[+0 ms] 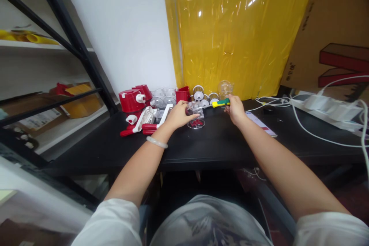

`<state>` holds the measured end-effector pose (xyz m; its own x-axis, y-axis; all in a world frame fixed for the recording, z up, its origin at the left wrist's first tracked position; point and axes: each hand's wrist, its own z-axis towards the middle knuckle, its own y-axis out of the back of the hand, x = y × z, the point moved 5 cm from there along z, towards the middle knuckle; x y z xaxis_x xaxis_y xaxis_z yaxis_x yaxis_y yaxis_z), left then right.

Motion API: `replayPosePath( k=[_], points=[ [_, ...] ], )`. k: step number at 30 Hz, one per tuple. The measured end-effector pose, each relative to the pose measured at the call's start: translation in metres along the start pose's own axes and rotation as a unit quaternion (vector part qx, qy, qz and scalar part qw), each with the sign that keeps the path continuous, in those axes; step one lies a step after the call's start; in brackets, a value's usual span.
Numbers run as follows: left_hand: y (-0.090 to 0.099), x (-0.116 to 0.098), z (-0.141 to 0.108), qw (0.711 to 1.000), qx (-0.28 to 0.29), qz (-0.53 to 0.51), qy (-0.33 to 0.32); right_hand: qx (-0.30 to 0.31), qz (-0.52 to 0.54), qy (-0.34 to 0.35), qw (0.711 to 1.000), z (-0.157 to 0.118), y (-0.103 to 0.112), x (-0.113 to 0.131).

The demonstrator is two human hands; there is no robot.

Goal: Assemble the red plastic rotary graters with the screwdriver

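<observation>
My left hand (179, 114) is wrapped round a clear plastic part (198, 110) on the black table. Red pieces (196, 123) show through or beneath its lower end, by a round clear rim. To the right, my right hand (236, 110) grips a green-and-yellow screwdriver (220, 102) by one end; its yellow end points left toward the clear part, and no blade can be made out. Red-handled white frames (157, 123) lie just left of my left hand. Behind both hands stand round metal-rimmed parts (198, 93) and a red hopper-like piece (182, 94).
Red housings (131, 100) and clear cups (164, 96) stand at the back left. A phone (261, 123) lies right of my right hand. White cables (300, 117) and a power strip (328, 113) occupy the right side. A yellow sheet (230, 27) hangs behind the table (219, 146).
</observation>
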<state>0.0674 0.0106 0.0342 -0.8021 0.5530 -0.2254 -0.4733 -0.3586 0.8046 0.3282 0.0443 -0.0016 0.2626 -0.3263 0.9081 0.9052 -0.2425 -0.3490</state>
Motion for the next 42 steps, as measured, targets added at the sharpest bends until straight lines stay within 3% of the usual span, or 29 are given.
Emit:
replayPosePath(
  k=[7, 11, 15, 19, 27, 36, 42],
  points=[
    [0.001, -0.001, -0.001, 1.000, 0.001, 0.004, -0.005, -0.023, 0.064, -0.062, 0.996, -0.006, -0.007, 0.004],
    [0.001, -0.001, -0.001, 1.000, 0.000, 0.007, -0.003, -0.015, 0.040, -0.013, 0.999, -0.004, -0.004, 0.005],
    [0.001, -0.001, -0.001, 1.000, 0.003, 0.002, 0.001, -0.046, -0.029, 0.061, 0.997, 0.001, 0.005, 0.003],
    [0.001, -0.001, 0.000, 1.000, 0.001, 0.000, -0.002, -0.045, -0.062, 0.088, 0.993, 0.003, 0.008, 0.003],
    [0.001, -0.001, 0.000, 1.000, 0.000, -0.001, -0.006, -0.009, 0.047, 0.027, 0.998, -0.001, -0.001, 0.005],
    [0.001, -0.002, -0.001, 1.000, -0.001, -0.004, -0.006, -0.047, -0.079, 0.087, 0.992, 0.004, 0.009, 0.001],
    [0.001, -0.001, 0.000, 1.000, 0.004, 0.001, -0.004, -0.025, 0.011, 0.034, 0.999, 0.002, 0.001, 0.001]
  ],
)
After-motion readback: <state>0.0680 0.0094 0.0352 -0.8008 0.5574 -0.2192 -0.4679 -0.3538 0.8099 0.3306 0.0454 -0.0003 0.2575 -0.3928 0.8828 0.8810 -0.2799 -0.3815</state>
